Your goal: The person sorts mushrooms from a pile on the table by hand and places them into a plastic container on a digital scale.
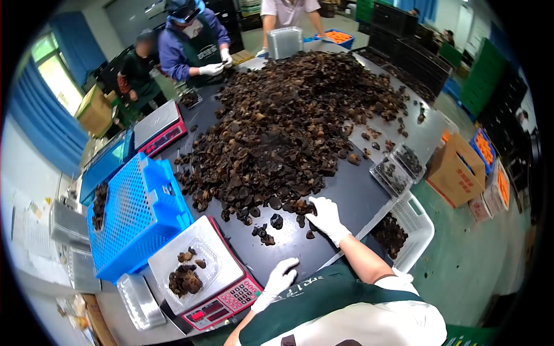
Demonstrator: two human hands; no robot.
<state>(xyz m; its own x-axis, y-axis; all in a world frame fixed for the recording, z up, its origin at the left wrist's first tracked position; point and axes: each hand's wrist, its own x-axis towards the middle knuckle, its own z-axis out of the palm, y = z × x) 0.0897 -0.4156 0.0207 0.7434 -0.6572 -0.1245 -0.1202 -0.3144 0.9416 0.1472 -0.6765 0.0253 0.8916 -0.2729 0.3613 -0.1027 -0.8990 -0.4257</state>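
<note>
A large heap of dark brown wood ear mushrooms (271, 132) covers the middle of the grey table. My right hand (328, 220), in a white glove, is at the near edge of the heap. Its fingers are stretched towards the mushrooms and touch the nearest pieces. My left hand (281, 278), also gloved, hovers by the table's near edge beside the scale, fingers apart and nothing in them. On the red-and-white scale (222, 277) sits a clear plastic tray (210, 259) with a small clump of mushrooms. A few loose pieces (264, 235) lie between my hands and the heap.
An upturned-looking blue crate (124, 213) and an empty clear tray (140, 301) flank the scale. Filled clear trays (398, 170) stand at right, above a white basket (424, 228). A second scale (158, 128) is far left. Gloved co-workers (193, 46) stand across the table.
</note>
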